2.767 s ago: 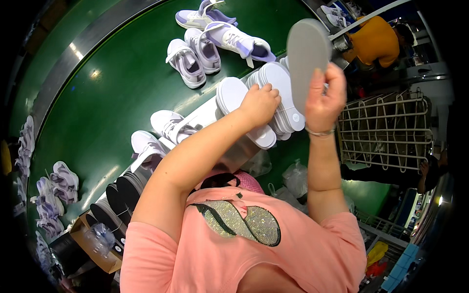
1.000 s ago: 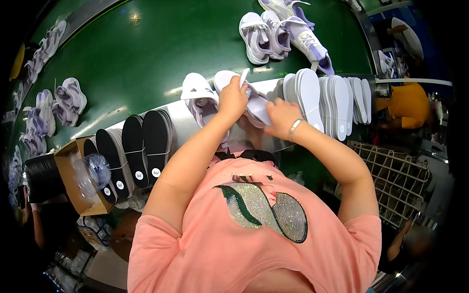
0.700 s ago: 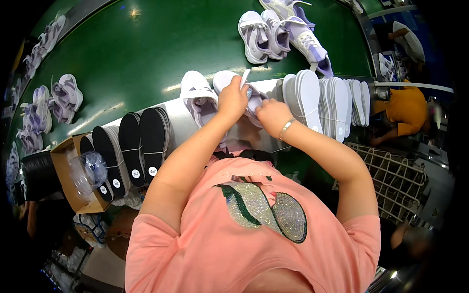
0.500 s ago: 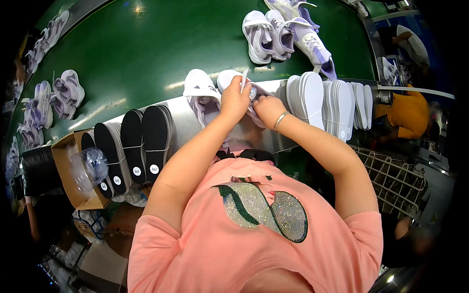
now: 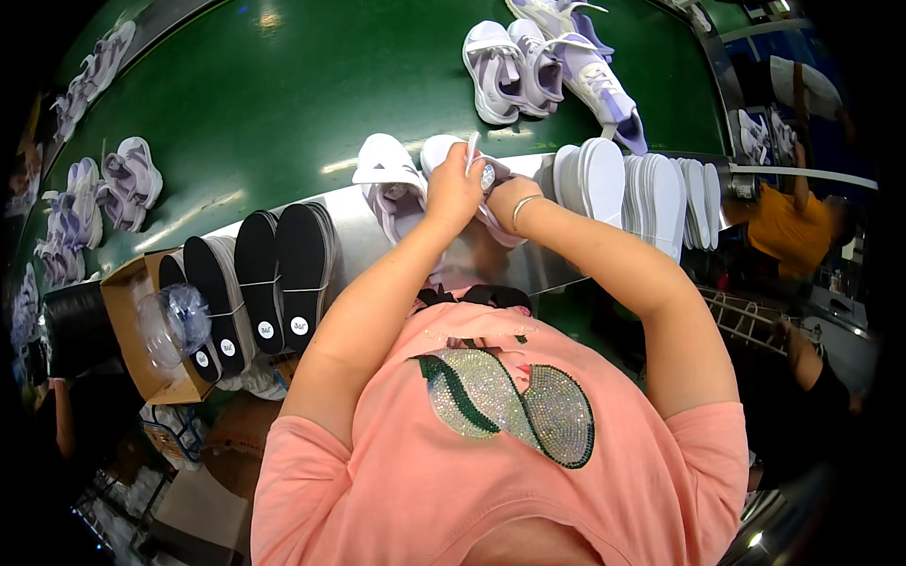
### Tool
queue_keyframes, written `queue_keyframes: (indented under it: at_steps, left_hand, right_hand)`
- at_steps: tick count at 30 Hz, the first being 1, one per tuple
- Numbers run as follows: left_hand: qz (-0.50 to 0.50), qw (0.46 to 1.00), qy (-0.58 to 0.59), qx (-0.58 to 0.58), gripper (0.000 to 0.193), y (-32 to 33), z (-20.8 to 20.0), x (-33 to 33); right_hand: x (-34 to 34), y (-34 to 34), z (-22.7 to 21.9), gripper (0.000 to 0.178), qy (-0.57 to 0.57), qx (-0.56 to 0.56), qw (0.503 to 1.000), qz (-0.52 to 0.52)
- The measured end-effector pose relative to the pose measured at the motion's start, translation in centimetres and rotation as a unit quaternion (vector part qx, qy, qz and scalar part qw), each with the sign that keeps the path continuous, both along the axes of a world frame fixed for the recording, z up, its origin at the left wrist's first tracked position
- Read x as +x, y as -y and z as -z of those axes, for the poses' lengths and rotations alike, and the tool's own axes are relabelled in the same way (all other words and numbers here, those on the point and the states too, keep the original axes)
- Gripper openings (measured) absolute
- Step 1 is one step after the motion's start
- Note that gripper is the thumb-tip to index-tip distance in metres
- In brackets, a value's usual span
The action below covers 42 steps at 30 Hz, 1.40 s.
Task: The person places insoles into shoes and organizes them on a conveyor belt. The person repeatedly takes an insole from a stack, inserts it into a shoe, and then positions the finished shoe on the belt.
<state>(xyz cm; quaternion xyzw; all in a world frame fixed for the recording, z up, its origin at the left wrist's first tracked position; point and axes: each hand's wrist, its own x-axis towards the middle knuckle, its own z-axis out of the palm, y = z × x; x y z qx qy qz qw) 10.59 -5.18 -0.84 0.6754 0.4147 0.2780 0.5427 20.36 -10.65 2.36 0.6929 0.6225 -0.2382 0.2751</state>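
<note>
A white and pale lilac sneaker (image 5: pixel 436 149) stands on the metal ledge, toe pointing away from me. My left hand (image 5: pixel 454 193) is closed on its upper by the opening, with a pale strip, perhaps the tongue, rising between the fingers. Something clear and shiny (image 5: pixel 487 176) sits at the opening, next to my left fingers. My right hand (image 5: pixel 511 200) reaches into the shoe from the right; its fingertips are hidden inside. Just left of this shoe rests a matching sneaker (image 5: pixel 385 168), its tongue folded forward, and neither hand touches it.
Tied stacks of black insoles (image 5: pixel 304 274) stand at left beside a cardboard box (image 5: pixel 132 325) holding clear plastic pieces. White insole stacks (image 5: pixel 604 184) line the right. More sneakers (image 5: pixel 493 75) sit on the green belt (image 5: pixel 311 85). Other people (image 5: pixel 788 231) are at the right edge.
My right hand has pushed deeper into the shoe, its fingers now out of sight, and its elbow has swung outward. My left hand stays almost still on the shoe.
</note>
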Motion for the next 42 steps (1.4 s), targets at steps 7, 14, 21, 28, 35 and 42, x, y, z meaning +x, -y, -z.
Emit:
queue_keyframes:
  at_steps: [7, 14, 21, 28, 35, 42]
  left_hand:
    - [0.005, 1.000, -0.005, 0.024, 0.017, 0.2, 0.1, -0.1]
    - [0.038, 0.999, 0.002, -0.005, 0.017, 0.0, -0.1, 0.0]
    - [0.074, 0.997, 0.008, -0.026, 0.022, -0.1, -0.5, 0.2]
    - [-0.039, 0.985, 0.076, 0.152, 0.026, 0.4, -2.2, 0.5]
    - [0.125, 0.979, 0.134, 0.094, 0.014, 2.0, -8.6, -5.8]
    - [-0.483, 0.801, -0.026, 0.352, 0.013, -3.3, -10.8, -27.3]
  right_hand:
    - [0.2, 1.8, -5.3, 0.034, -0.057, -0.167, 0.981, -0.085]
    - [1.9, 3.1, -1.6, 0.031, -0.329, -0.047, 0.916, 0.226]
    - [1.0, 3.4, 0.6, 0.024, -0.487, 0.204, 0.661, 0.533]
    - [2.5, 5.3, -5.2, 0.021, -0.559, 0.263, 0.654, 0.438]
    - [-0.8, 7.0, -6.5, 0.023, -0.508, 0.285, 0.741, 0.335]
    - [2.5, 9.9, 0.0, 0.048, -0.340, 0.324, 0.798, 0.378]
